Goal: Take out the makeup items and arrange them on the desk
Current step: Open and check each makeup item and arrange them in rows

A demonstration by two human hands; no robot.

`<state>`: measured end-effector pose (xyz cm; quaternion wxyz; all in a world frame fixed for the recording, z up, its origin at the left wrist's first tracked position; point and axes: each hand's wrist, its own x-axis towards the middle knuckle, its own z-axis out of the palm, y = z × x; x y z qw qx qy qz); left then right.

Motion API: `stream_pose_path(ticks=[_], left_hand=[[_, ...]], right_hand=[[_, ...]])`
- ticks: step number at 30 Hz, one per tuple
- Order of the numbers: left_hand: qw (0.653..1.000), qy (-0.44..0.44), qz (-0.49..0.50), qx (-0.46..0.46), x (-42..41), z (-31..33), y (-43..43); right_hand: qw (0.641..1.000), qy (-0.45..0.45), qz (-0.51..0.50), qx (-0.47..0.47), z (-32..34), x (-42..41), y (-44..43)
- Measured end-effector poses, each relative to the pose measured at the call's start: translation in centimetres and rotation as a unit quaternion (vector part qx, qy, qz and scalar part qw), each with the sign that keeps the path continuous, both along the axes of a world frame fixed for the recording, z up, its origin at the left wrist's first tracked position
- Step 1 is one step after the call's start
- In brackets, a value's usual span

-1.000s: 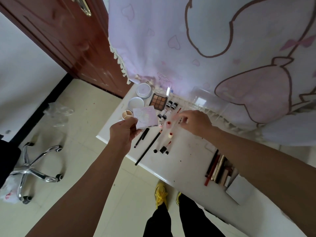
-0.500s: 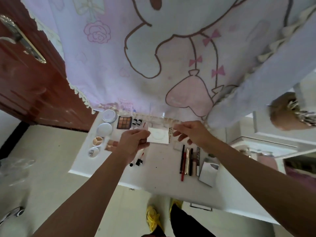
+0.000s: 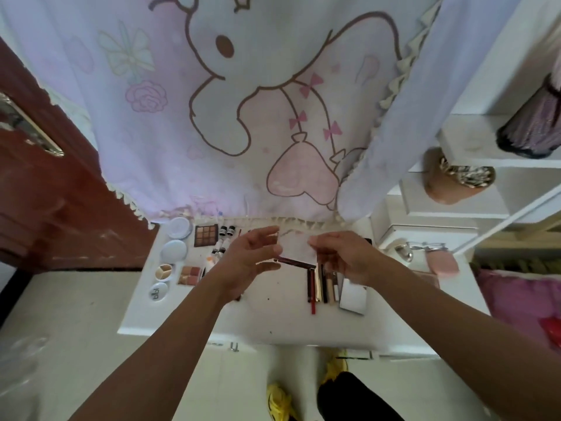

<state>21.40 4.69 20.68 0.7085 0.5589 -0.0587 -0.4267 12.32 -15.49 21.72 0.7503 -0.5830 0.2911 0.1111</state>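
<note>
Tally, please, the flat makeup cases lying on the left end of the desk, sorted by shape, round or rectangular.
Round cases: 4
Rectangular palettes: 2
Total: 6
Left out: the white case pinched between the left hand and the right hand.

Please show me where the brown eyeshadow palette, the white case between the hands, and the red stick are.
brown eyeshadow palette (image 3: 206, 235): head view, centre pan.
white case (image 3: 299, 252): head view, flat white face.
red stick (image 3: 313, 303): head view, lower end.
</note>
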Motion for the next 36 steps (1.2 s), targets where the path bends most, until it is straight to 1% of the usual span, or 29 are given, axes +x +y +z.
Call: stream_pose_path(ticks=[3,7,8,9,11,13,17,20,24,33,35,36], left_hand=[[0.998,-0.047,-0.032,-0.029,-0.1,1.5,0.2],[0.997,-0.066,0.023,-0.029,-0.2,2.5,-0.4],[0.997,-0.062,0.039,-0.033,-0.3,2.6,-0.6],[0.996,-0.056,0.057,-0.037,-0.4,2.7,-0.9],[0.993,-0.036,0.097,-0.047,-0.7,2.6,-1.5],[0.989,-0.013,0.133,-0.056,-0.8,2.6,-2.0],[0.987,-0.005,0.154,-0.052,-1.2,2.6,-2.6],[0.986,-0.008,0.159,-0.053,-1.4,2.8,-3.2],[0.986,-0.011,0.155,-0.058,-1.5,3.2,-3.6],[0.989,-0.037,0.140,-0.041,-1.6,3.2,-4.0],[0.988,-0.024,0.145,-0.042,-1.6,3.4,-4.1],[0.988,-0.011,0.147,-0.048,-1.5,3.6,-4.1]], right_hand=[[0.999,0.016,-0.007,0.052,1.1,0.1,0.2],[0.993,0.023,0.004,0.114,2.0,0.4,0.1],[0.994,0.019,0.015,0.106,2.2,0.5,0.0],[0.996,0.012,0.029,0.078,2.3,0.6,-0.1],[0.998,-0.016,0.067,-0.012,2.6,0.7,-0.6],[0.989,-0.052,0.110,-0.083,2.8,0.6,-1.2],[0.970,-0.100,0.175,-0.139,3.6,0.3,-2.0],[0.957,-0.127,0.192,-0.175,3.9,0.6,-2.5],[0.952,-0.136,0.205,-0.182,4.3,1.1,-3.3],[0.955,-0.111,0.239,-0.139,4.5,1.6,-4.7],[0.954,-0.121,0.247,-0.117,4.5,1.4,-4.9],[0.949,-0.130,0.259,-0.122,4.5,1.3,-5.0]])
